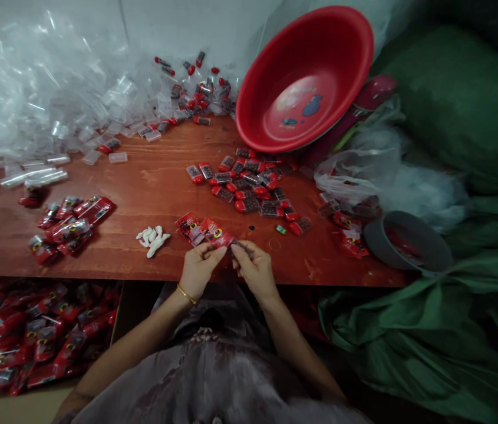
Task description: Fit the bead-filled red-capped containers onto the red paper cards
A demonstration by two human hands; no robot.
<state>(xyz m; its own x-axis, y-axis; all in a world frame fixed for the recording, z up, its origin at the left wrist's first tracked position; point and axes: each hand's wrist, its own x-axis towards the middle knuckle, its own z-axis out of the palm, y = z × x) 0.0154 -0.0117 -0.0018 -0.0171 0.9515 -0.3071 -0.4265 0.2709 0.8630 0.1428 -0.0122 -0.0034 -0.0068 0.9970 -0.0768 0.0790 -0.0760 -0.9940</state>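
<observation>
Close to the table's front edge, my left hand (198,268) pinches a printed red plastic packet (217,232) between thumb and fingers. My right hand (255,272) is closed on a small dark-filled tube (245,249) at the packet's lower right end; how far the tube is inside the packet cannot be made out. Another red packet (190,227) lies flat just beyond my left hand. To the left of it sits a small heap of white, finger-like pieces (153,239). Several clear tubes with red caps and dark filling (247,204) are spread beyond my hands.
Clear empty tubes (76,88) are heaped at the back left. A red basin (293,76) leans at the back. Filled red packets (72,229) lie at left, with more in a box (118,318) below. A grey bowl (379,235) and green cloth (408,324) are at right.
</observation>
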